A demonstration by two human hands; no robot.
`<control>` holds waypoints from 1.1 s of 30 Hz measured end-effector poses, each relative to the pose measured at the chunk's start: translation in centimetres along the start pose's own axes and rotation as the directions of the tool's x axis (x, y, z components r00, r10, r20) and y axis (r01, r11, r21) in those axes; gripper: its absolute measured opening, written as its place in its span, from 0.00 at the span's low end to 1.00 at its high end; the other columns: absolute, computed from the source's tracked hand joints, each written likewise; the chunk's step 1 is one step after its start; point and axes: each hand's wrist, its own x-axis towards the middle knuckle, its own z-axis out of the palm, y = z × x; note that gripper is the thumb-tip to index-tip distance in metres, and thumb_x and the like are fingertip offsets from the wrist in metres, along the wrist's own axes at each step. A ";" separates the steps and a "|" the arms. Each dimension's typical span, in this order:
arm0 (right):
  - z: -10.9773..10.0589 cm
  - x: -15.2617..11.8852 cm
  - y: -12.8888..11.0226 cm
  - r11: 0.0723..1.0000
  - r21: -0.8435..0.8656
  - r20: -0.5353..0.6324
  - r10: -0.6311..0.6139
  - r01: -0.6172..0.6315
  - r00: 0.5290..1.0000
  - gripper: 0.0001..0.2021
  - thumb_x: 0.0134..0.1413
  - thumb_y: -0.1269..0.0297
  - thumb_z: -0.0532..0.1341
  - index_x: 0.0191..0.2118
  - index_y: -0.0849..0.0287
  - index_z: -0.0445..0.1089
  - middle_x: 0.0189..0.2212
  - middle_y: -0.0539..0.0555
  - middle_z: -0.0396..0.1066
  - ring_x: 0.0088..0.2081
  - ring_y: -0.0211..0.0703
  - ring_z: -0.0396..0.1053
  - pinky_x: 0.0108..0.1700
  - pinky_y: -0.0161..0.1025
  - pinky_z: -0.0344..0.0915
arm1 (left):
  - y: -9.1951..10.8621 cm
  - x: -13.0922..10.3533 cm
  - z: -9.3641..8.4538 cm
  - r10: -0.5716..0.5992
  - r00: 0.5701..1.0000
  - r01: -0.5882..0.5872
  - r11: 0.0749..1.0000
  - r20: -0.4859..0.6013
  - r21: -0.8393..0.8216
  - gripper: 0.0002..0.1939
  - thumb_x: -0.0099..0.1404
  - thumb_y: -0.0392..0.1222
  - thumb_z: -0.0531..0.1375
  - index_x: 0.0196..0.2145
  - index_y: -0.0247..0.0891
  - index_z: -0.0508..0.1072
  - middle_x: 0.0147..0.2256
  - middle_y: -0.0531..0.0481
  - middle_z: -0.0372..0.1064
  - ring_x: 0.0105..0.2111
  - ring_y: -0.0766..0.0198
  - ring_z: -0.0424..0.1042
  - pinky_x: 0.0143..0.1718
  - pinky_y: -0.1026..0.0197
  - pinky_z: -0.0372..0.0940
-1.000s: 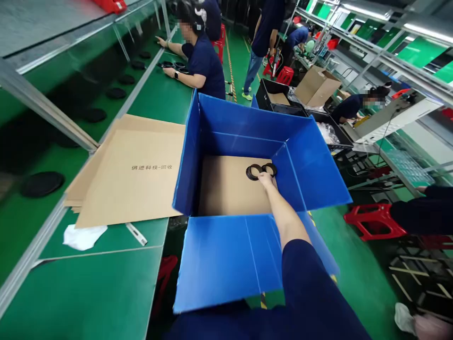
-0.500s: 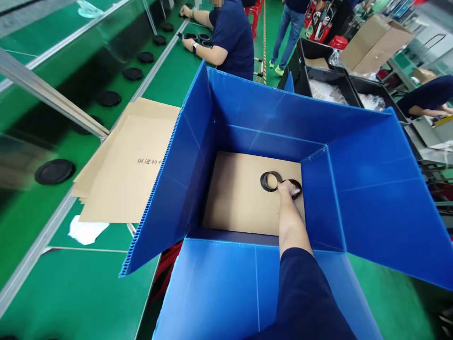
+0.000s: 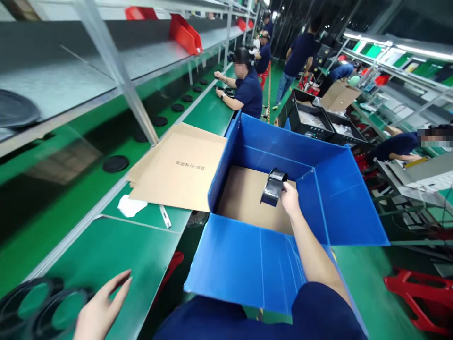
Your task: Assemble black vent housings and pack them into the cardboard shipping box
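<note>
Fingers of our right hand (image 3: pixel 290 199) clamp a black ring part (image 3: pixel 272 190) over the cardboard (image 3: pixel 240 198) in the blue box (image 3: pixel 244 262), right of frame centre; we should grip its edge firmly, clear of the walls (image 3: pixel 255 160). Our left hand (image 3: pixel 101 304), lower left, holds nothing, fingers slightly apart.

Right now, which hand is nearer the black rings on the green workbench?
Left. The left hand is close beside the black rings, to their right; the right hand is farther off, over the blue box, holding another black ringed part.
</note>
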 end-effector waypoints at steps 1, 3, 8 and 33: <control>-0.6 -2.0 -2.5 0.984 0.103 -0.028 -0.143 0.145 0.989 0.11 0.58 0.60 0.57 0.37 0.60 0.73 0.34 0.54 0.74 0.37 0.45 0.71 0.42 0.40 0.66 | 1.0 -1.2 0.0 0.015 0.999 -0.019 0.994 -0.044 -0.111 0.20 0.61 0.63 0.50 0.35 0.55 0.77 0.39 0.61 0.81 0.40 0.53 0.81 0.42 0.54 0.75; -1.1 -6.4 -7.6 0.891 0.279 -0.034 -0.364 0.359 0.931 0.10 0.58 0.58 0.59 0.35 0.58 0.72 0.34 0.53 0.72 0.37 0.45 0.70 0.42 0.40 0.66 | 4.2 -4.5 -0.6 0.107 0.988 -0.138 0.934 -0.111 -0.329 0.20 0.62 0.61 0.55 0.39 0.48 0.78 0.44 0.52 0.81 0.45 0.52 0.79 0.52 0.51 0.72; 3.3 -16.9 -18.5 0.672 0.553 0.325 -0.718 0.492 0.615 0.03 0.57 0.63 0.64 0.35 0.55 0.73 0.37 0.53 0.71 0.41 0.45 0.70 0.44 0.40 0.66 | 9.3 -9.9 -2.4 0.363 0.892 -0.444 0.585 -0.271 -0.679 0.37 0.59 0.56 0.67 0.62 0.39 0.67 0.62 0.39 0.67 0.62 0.49 0.66 0.66 0.47 0.59; 23.2 -36.5 -24.0 0.744 0.512 0.858 -0.462 0.429 -0.224 0.24 0.57 0.42 0.60 0.45 0.59 0.76 0.45 0.61 0.79 0.46 0.54 0.76 0.54 0.51 0.71 | -19.7 -22.8 5.6 -0.915 0.383 0.832 0.281 0.129 -0.478 0.20 0.69 0.36 0.56 0.55 0.22 0.63 0.48 0.19 0.71 0.54 0.45 0.73 0.52 0.51 0.65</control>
